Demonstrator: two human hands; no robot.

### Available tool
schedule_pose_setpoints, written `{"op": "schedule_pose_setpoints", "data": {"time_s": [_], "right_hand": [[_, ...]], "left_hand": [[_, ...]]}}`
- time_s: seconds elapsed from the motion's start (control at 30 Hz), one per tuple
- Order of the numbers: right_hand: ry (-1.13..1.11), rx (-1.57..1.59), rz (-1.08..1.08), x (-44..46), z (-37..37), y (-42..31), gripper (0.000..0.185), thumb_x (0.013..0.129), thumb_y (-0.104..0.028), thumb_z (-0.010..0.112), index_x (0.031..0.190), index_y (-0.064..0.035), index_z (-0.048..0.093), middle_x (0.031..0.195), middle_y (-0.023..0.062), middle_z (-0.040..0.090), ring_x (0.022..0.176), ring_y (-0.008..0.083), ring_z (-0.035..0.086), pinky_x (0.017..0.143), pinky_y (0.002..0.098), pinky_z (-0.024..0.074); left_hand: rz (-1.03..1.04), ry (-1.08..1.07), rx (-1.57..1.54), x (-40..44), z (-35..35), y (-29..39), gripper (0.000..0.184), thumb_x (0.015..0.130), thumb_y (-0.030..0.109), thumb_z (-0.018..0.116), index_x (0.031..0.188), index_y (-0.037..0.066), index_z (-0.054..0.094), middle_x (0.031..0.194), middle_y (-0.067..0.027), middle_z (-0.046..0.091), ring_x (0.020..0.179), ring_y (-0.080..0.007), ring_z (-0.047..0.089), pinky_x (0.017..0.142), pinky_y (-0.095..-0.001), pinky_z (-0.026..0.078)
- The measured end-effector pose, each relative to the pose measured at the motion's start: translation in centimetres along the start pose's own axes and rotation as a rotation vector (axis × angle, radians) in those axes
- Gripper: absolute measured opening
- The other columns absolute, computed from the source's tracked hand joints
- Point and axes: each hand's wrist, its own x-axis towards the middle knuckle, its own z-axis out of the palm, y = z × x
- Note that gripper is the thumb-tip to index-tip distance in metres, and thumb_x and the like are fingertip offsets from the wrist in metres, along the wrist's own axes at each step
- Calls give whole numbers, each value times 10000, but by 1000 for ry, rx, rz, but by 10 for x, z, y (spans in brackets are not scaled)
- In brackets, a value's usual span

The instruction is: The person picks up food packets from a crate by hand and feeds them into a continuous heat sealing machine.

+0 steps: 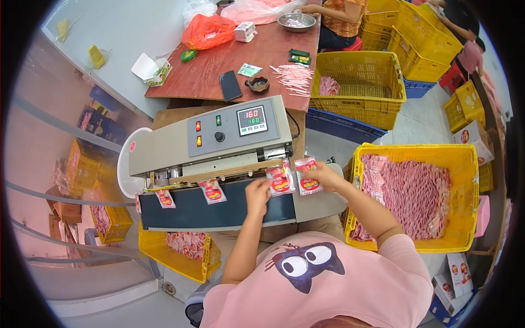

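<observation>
My left hand [258, 195] pinches the lower left edge of a red-and-white printed packet [280, 179], whose top edge is at the feed end of the band sealing machine [203, 135]. To its right, my right hand [325, 177] grips a second packet of the same print [308, 185] over the grey end plate [314, 206]. Further left, a packet [212, 191] and another packet [165, 199] hang from the sealer's band over the dark conveyor belt [240, 206]. The sealer's display [253, 118] reads 160 in red and in green.
On my right stands a yellow crate [415, 249] full of pink packets. Beyond it are more yellow crates [358, 104]. Behind the sealer, a red table [219, 65] bears a phone [230, 86], pink sticks [293, 78] and bags. Another person [342, 19] sits at its far end.
</observation>
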Motion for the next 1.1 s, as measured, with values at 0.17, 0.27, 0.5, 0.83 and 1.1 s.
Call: {"op": "schedule_pose_setpoints", "data": {"time_s": [0.17, 0.27, 0.5, 0.83, 1.1], "right_hand": [[47, -50, -55, -2, 2, 1, 183, 748, -78, 631, 911, -9, 584, 789, 52, 627, 668, 107, 594, 590, 257, 486], [62, -66, -95, 0, 4, 4, 199, 751, -82, 636, 926, -4, 583, 803, 53, 625, 685, 105, 591, 605, 258, 484], [34, -135, -237, 14, 15, 5, 253, 761, -149, 665, 950, -12, 569, 838, 30, 609, 726, 83, 566, 636, 245, 473], [-6, -203, 21, -29, -16, 32, 323, 827, -293, 580, 1024, -40, 544, 890, 46, 597, 786, 126, 588, 595, 248, 495], [295, -29, -129, -112, -68, 56, 313, 820, -300, 586, 1010, -54, 552, 881, 45, 593, 747, 117, 575, 609, 254, 493]], "left_hand": [[438, 309, 124, -4, -32, -9, 101, 788, 50, 608, 857, -8, 566, 651, -19, 526, 453, -44, 411, 373, -175, 278], [648, 283, 230, -16, -10, -12, 105, 804, 78, 598, 887, 22, 565, 679, -2, 534, 484, -35, 412, 408, -175, 316], [-6, -146, 76, -3, 42, -16, 116, 811, 119, 604, 832, 5, 607, 568, 21, 517, 425, -31, 413, 353, -168, 279], [81, 127, 39, -4, -34, -10, 105, 770, 88, 598, 801, -12, 603, 515, 22, 440, 388, -57, 354, 339, -209, 245], [588, 474, 644, 2, -121, 0, 194, 790, 82, 602, 924, -55, 570, 824, -90, 574, 692, -142, 501, 642, -251, 425]]}}
